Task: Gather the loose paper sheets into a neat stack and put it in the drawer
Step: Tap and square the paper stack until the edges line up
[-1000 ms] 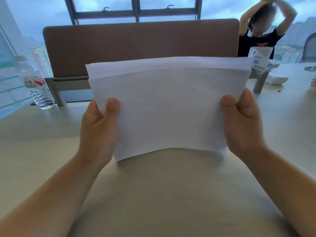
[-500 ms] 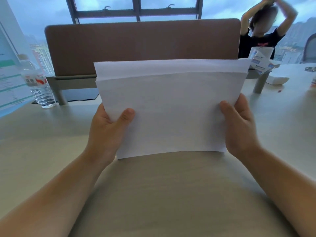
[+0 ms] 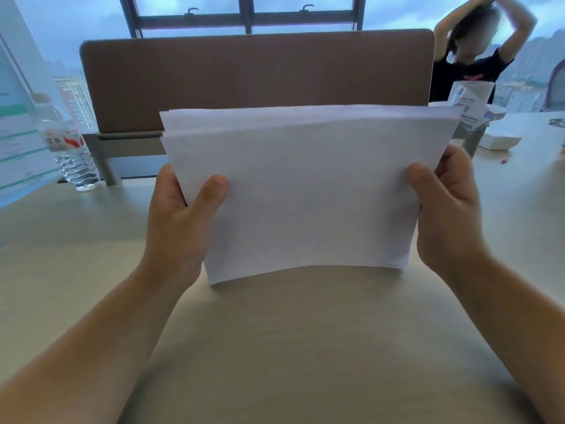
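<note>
White paper sheets (image 3: 305, 191) are held upright as a stack above the beige desk (image 3: 275, 347), clamped at the left edge by the left hand (image 3: 180, 218) and at the right edge by the right hand (image 3: 446, 209), thumbs pressed on the front sheet. The upper edges are seen stepped, not flush. A red-and-white label is carried by the clear water bottle (image 3: 72, 148) at the left, and blue print by the white box (image 3: 470, 102) behind, but no writing can be read.

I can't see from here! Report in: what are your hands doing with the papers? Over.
Left hand and right hand both gripping the paper stack by its sides. Stack upright, bottom edge at the desk, top edges uneven. Drawer not in view. Nothing blocking.
</note>
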Demonstrator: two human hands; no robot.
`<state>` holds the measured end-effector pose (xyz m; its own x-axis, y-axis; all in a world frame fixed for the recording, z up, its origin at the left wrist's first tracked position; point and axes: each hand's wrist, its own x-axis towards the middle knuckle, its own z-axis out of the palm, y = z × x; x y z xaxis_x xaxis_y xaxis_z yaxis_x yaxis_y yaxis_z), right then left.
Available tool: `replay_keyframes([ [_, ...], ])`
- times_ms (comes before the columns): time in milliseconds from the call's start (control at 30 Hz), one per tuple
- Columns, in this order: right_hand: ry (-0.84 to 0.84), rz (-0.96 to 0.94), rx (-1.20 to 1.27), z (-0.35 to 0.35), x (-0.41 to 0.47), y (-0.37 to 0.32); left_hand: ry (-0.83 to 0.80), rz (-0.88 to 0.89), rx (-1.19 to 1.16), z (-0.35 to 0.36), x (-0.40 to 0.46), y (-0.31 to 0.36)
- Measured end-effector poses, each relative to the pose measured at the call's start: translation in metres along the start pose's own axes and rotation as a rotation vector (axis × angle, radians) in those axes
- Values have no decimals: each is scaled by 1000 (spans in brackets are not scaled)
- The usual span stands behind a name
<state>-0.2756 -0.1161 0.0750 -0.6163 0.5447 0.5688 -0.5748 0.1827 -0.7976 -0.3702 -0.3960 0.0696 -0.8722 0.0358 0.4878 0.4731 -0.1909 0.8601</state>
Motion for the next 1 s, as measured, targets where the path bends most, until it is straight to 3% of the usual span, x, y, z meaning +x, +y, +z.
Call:
replay_keyframes([
  [133,6,75,-68,6,-9,11,-13,-67,62,0,-2,-9],
  [267,-5,25,-115,8,-10,9,-33,62,106,6,-6,-4],
  [433,11,-13,-17,6,-5,0,-77,157,-53,10,-8,2],
  [733,-19,104,-117,1,-3,15,-53,93,267,-1,-3,-4],
  [867,-79,213,-132,0,1,17,86,-2,195,0,-1,-5],
  [1000,-60,490,-23,-3,6,23,275,-152,16,5,4,-6],
])
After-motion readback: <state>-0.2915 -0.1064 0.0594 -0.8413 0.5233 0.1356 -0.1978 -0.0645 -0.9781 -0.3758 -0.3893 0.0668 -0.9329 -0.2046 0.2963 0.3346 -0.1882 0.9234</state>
